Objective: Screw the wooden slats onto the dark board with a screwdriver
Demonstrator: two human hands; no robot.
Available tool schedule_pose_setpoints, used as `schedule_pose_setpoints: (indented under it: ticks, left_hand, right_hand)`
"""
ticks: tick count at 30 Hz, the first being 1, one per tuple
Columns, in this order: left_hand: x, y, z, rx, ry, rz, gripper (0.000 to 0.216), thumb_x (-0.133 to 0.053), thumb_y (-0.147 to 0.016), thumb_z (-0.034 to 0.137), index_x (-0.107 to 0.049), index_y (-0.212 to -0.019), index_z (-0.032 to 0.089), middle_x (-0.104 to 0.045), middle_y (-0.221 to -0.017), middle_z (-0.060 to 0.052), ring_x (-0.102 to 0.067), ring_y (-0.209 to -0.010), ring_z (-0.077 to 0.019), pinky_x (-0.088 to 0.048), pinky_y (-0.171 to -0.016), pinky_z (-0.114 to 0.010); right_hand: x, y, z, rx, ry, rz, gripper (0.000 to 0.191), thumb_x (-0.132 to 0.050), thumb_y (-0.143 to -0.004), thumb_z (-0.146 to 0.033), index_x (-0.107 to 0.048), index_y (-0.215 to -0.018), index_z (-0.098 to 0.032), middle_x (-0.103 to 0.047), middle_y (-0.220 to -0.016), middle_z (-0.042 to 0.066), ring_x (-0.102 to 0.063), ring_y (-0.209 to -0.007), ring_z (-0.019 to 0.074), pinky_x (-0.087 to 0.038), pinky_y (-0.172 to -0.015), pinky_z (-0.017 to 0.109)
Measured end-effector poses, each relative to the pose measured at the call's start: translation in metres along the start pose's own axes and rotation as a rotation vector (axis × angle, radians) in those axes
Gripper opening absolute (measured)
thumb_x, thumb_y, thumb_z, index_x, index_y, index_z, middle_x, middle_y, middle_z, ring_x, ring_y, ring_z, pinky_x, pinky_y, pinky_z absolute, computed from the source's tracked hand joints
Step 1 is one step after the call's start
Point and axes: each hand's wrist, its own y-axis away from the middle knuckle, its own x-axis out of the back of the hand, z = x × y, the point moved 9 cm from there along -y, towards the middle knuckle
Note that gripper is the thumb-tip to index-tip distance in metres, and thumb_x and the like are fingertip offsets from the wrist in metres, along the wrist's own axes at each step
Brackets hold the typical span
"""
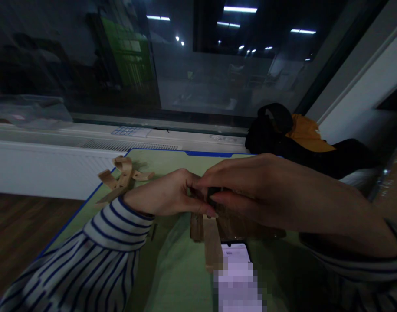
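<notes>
My left hand (167, 195) and my right hand (263, 190) meet over the middle of a green mat (182, 277). Both are pinched together on a small dark part at the top of a wooden piece (211, 242), which reaches down toward me under the hands. The fingers hide where the part joins the wood. Both sleeves are white with dark stripes.
A loose pile of wooden pieces (122, 177) lies at the mat's far left corner. A lit phone (239, 273) rests on the mat near me. A black and orange bag (292, 134) sits at the back right by the white windowsill (87, 134). Wooden floor shows on the left.
</notes>
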Motion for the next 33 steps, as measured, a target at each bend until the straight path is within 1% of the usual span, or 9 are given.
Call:
schedule_pose_setpoints:
  ticks: [3, 7, 14, 17, 19, 22, 25, 29, 33]
  left_hand:
    - [-0.0037, 0.0005, -0.0028, -0.015, 0.051, -0.043, 0.019, -0.068, -0.076, 0.033, -0.071, -0.087, 0.018, -0.072, -0.086, 0.001, -0.063, -0.080, -0.0161, -0.048, -0.072, -0.024]
    - [-0.0056, 0.0024, -0.0060, -0.003, 0.026, -0.077, 0.020, -0.063, -0.079, 0.034, -0.071, -0.085, 0.016, -0.072, -0.081, 0.000, -0.063, -0.076, -0.0153, -0.048, -0.068, -0.024]
    - [0.0030, 0.0026, -0.0013, 0.003, -0.037, 0.005, 0.030, -0.069, -0.072, 0.042, -0.070, -0.090, 0.018, -0.072, -0.081, 0.000, -0.064, -0.078, -0.0176, -0.048, -0.068, -0.025]
    - [0.0038, 0.0023, -0.0011, 0.008, -0.031, 0.014, 0.031, -0.068, -0.074, 0.042, -0.070, -0.092, 0.017, -0.072, -0.083, -0.001, -0.064, -0.080, -0.0182, -0.048, -0.072, -0.026]
    - [0.0029, 0.0021, -0.0011, 0.002, -0.006, 0.001, 0.028, -0.068, -0.075, 0.039, -0.070, -0.091, 0.017, -0.072, -0.085, 0.000, -0.064, -0.082, -0.0176, -0.047, -0.073, -0.025]
    - [-0.0001, 0.0020, -0.0001, -0.015, 0.045, -0.037, 0.020, -0.066, -0.077, 0.035, -0.071, -0.089, 0.020, -0.072, -0.084, 0.003, -0.063, -0.079, -0.0150, -0.047, -0.070, -0.022]
    - [-0.0020, 0.0032, 0.0009, -0.005, 0.035, -0.060, 0.018, -0.063, -0.079, 0.033, -0.071, -0.088, 0.020, -0.071, -0.080, 0.004, -0.062, -0.071, -0.0125, -0.046, -0.065, -0.020]
    - [-0.0017, 0.0052, 0.0000, 0.037, -0.069, -0.057, 0.023, -0.059, -0.081, 0.036, -0.070, -0.087, 0.016, -0.070, -0.078, 0.001, -0.062, -0.071, -0.0140, -0.045, -0.062, -0.021]
    - [0.0020, 0.0031, 0.0015, 0.008, -0.093, -0.008, 0.031, -0.066, -0.075, 0.043, -0.069, -0.089, 0.016, -0.070, -0.078, 0.000, -0.062, -0.074, -0.0164, -0.044, -0.061, -0.022]
  right_hand:
    - [0.0002, 0.0000, 0.0009, -0.010, -0.011, -0.019, 0.017, -0.048, -0.091, -0.024, -0.064, -0.092, -0.017, -0.065, -0.097, 0.000, -0.058, -0.082, 0.0093, -0.040, -0.070, 0.021]
    - [0.0017, -0.0005, 0.0008, -0.015, 0.041, 0.010, 0.021, -0.050, -0.091, -0.029, -0.064, -0.102, -0.019, -0.065, -0.092, -0.001, -0.058, -0.076, 0.0081, -0.040, -0.066, 0.021]
    - [-0.0014, -0.0008, 0.0022, -0.026, 0.111, 0.033, 0.020, -0.050, -0.090, -0.030, -0.061, -0.104, -0.020, -0.063, -0.094, -0.002, -0.058, -0.078, 0.0091, -0.040, -0.067, 0.022]
    - [0.0001, -0.0005, -0.0005, 0.007, 0.073, 0.037, 0.018, -0.048, -0.091, -0.029, -0.060, -0.101, -0.019, -0.063, -0.101, 0.000, -0.058, -0.083, 0.0104, -0.041, -0.071, 0.023]
    - [0.0000, -0.0001, -0.0010, 0.008, 0.026, 0.011, 0.016, -0.048, -0.091, -0.023, -0.061, -0.098, -0.018, -0.063, -0.103, 0.001, -0.057, -0.086, 0.0108, -0.041, -0.073, 0.022]
    - [0.0014, -0.0001, 0.0000, -0.015, -0.006, -0.009, 0.018, -0.047, -0.090, -0.017, -0.064, -0.094, -0.017, -0.064, -0.099, 0.001, -0.058, -0.084, 0.0105, -0.041, -0.072, 0.022]
    - [0.0033, -0.0009, 0.0021, -0.043, 0.014, 0.005, 0.020, -0.048, -0.091, -0.022, -0.065, -0.100, -0.018, -0.065, -0.092, 0.000, -0.058, -0.078, 0.0097, -0.041, -0.068, 0.022]
    - [0.0012, -0.0016, 0.0039, -0.061, 0.069, 0.005, 0.021, -0.048, -0.091, -0.025, -0.064, -0.105, -0.021, -0.064, -0.090, -0.002, -0.057, -0.075, 0.0092, -0.040, -0.065, 0.023]
    - [0.0006, -0.0010, 0.0027, -0.047, 0.086, 0.023, 0.021, -0.048, -0.091, -0.024, -0.062, -0.107, -0.019, -0.064, -0.093, -0.001, -0.057, -0.076, 0.0096, -0.039, -0.065, 0.023]
